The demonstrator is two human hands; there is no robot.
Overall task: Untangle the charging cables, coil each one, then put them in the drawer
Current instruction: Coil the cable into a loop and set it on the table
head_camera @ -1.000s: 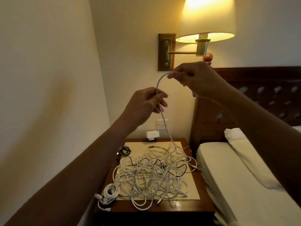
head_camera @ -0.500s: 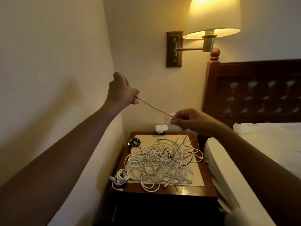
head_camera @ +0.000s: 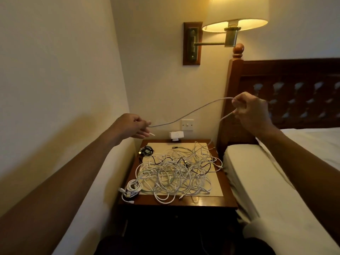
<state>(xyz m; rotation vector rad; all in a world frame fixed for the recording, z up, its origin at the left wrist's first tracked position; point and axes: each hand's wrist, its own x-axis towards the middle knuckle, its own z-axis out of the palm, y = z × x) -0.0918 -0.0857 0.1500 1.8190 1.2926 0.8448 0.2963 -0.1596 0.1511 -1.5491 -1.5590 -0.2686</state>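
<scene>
One white cable (head_camera: 185,116) hangs between my two hands above the pile, sagging in a shallow arc across the middle of the frame. The left hand (head_camera: 131,127) pinches it close to its end, fingers (head_camera: 145,124) curled tight, with the plug tip poking out just below them. The right hand (head_camera: 252,111), at centre right in front of the headboard (head_camera: 285,80), has its fingers (head_camera: 237,103) folded round a bend in the same cable. From there the strand drops to the tangle of cables (head_camera: 176,173) on the surface (head_camera: 184,204). I judge the cable light, limp and thin, with a smooth jacket that could slide through a loose pinch. Only the plug looks stiff, so just behind it is the place to hold, feeding the rest through hand over hand. A hard pull would likely tighten whatever loops it runs through in the heap. Half a second ago the left hand was high in the upper left and the right hand sat lower, near the centre, with a short taut run between them. Now the left has dropped, the right has risen and swung right, and the span is longer and slack. The pile, and the small white coil (head_camera: 132,188) at its lower left, look unchanged.
</scene>
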